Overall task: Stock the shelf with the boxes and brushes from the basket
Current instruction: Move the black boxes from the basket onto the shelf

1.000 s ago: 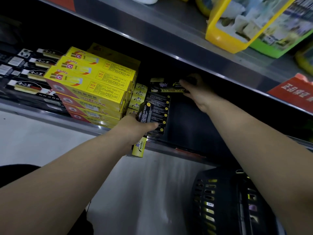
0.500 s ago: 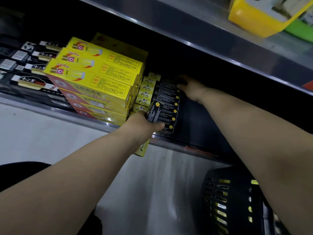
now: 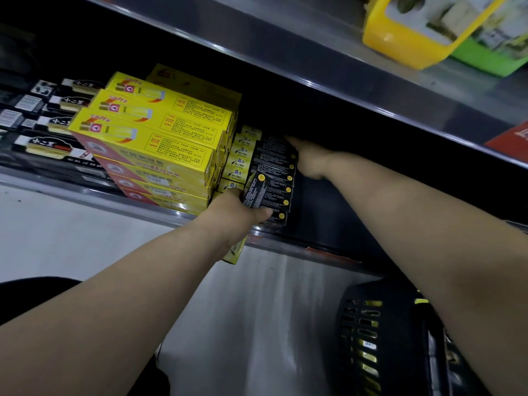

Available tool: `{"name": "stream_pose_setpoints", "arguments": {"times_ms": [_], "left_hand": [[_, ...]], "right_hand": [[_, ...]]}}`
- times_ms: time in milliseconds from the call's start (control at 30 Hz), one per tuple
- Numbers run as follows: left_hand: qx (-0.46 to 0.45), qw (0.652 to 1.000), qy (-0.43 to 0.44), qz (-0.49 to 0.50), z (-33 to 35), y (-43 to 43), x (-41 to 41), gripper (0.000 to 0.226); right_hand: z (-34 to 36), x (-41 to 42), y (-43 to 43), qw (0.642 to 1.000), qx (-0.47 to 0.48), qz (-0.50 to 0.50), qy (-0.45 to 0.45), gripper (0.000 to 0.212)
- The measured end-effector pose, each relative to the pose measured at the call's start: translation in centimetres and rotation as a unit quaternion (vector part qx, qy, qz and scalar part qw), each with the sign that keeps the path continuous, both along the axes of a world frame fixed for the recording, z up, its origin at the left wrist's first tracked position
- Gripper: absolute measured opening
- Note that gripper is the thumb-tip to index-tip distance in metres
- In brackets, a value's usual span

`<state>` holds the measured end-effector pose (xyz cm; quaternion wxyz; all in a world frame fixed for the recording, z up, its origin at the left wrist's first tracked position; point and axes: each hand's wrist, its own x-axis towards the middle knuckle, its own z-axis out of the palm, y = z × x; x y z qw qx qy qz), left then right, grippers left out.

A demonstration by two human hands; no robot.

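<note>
**Inspector:** State what has changed at the shelf (image 3: 85, 193).

**Operator:** A second ago the right hand (image 3: 310, 160) was carrying a box above the stack of black boxes (image 3: 275, 178). That box now lies on top of the stack. The right hand holds nothing, and its straight fingers press against the stack's far upper end.

**Inspector:** State the condition of the left hand (image 3: 231, 217).

**Operator:** Unchanged. It still grips one black box (image 3: 254, 192), tilted against the front of the stack, with its lower end hanging below the shelf lip.

**Inspector:** Where does the stock stand?

**Operator:** The stack sits just beside the yellow boxes (image 3: 160, 144), touching them. The basket (image 3: 380, 332) is below on the right, and its contents are too dark to read.

**Inspector:** Consequence for the task?

**Operator:** One more box is shelved. The held box is probably next, once the stack is squared.
</note>
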<state>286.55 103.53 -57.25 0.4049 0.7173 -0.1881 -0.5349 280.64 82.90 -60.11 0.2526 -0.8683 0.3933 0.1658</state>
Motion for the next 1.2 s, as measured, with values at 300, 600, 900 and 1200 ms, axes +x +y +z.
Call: {"name": "stream_pose_setpoints", "arguments": {"times_ms": [300,600,900,1200], "left_hand": [[-0.015,1.0,0.0,-0.001,1.2,0.6,-0.1,0.029],[-0.057,0.988,-0.118,-0.078,3.1,1.2,-0.4,0.041],[-0.174,0.956,-0.216,-0.093,7.1,3.3,2.8,0.02],[-0.051,0.962,-0.246,-0.106,6.2,5.4,4.1,0.031]], "right_hand": [[2.3,0.4,1.3,0.997,-0.028,0.048,0.053,0.065],[9.7,-3.8,9.3,0.958,-0.076,0.265,-0.073,0.052],[8.4,-5.0,9.5,0.976,-0.137,0.13,0.105,0.051],[3.5,-2.2,11.1,0.96,-0.155,0.192,0.129,0.063]]}}
